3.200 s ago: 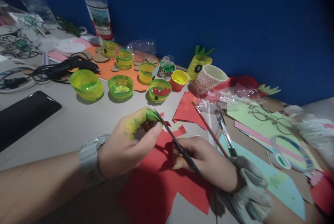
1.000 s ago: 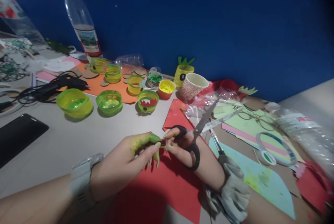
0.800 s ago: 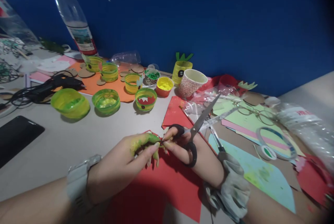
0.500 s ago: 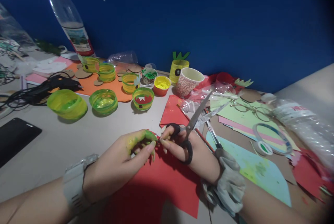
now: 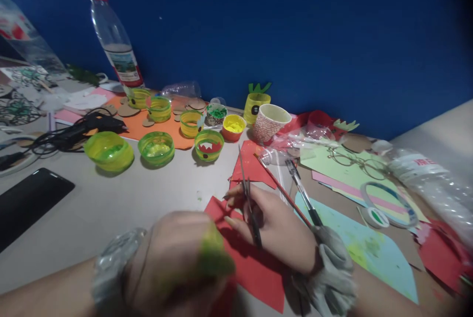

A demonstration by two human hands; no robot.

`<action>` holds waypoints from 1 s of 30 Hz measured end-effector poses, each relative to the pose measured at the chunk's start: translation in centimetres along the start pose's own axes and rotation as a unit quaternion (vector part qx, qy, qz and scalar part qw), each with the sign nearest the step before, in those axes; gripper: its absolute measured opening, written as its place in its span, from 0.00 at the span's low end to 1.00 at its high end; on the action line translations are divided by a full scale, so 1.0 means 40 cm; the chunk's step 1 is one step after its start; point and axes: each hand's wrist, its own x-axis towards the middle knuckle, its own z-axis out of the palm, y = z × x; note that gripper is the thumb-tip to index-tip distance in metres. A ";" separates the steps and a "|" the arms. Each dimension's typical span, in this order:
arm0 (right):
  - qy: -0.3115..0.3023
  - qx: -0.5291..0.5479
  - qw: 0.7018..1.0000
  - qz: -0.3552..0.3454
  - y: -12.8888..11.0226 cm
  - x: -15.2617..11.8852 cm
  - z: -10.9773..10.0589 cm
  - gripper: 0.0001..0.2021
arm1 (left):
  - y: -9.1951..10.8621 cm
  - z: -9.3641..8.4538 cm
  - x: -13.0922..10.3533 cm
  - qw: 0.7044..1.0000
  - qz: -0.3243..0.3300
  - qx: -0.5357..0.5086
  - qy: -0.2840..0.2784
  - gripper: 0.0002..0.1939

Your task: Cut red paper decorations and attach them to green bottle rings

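My right hand (image 5: 273, 223) holds a pair of scissors (image 5: 248, 204) by the dark handles, with the blades pointing up and away. Its thumb and forefinger are close together near a corner of red paper (image 5: 254, 272); whether they pinch a scrap I cannot make out. My left hand (image 5: 181, 258), smeared with green and yellow paint, is blurred by motion over the left part of that paper. Its fingers are hidden. Beyond the hands stands a green-yellow painted cup (image 5: 209, 155) with a jagged red paper strip inside.
Painted bowls (image 5: 109, 157) and a black phone (image 5: 35, 208) lie on the left. A patterned paper cup (image 5: 268, 127) and a yellow paint cup (image 5: 233, 134) stand behind. To the right are a brush (image 5: 303, 194), glasses (image 5: 356, 159), tape (image 5: 388, 204) and a plastic bottle (image 5: 424, 169).
My left hand has come away from the right fingertips, down towards me. My right hand has turned, so the scissors point more upright. The view has shifted slightly.
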 end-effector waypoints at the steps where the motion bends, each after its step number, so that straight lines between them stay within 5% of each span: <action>1: 0.001 -0.047 0.999 0.010 -0.007 -0.002 -0.002 0.11 | 0.002 0.006 -0.010 1.000 0.007 0.003 -0.011 0.11; 10: -0.021 -0.352 0.933 0.077 -0.054 -0.039 -0.016 0.05 | -0.029 0.019 0.005 0.998 0.032 0.040 -0.042 0.08; 15: -0.020 -0.424 0.897 0.124 -0.065 -0.059 -0.010 0.05 | -0.020 0.000 0.042 0.989 -0.143 -0.039 -0.027 0.08; 19: -0.005 -0.469 0.878 0.095 -0.058 -0.065 -0.005 0.07 | -0.017 0.000 0.055 0.963 -0.233 -0.139 0.010 0.11; 30: -0.054 -0.496 0.866 -0.009 -0.081 -0.065 -0.011 0.21 | -0.013 -0.007 0.071 0.963 -0.239 -0.100 0.071 0.14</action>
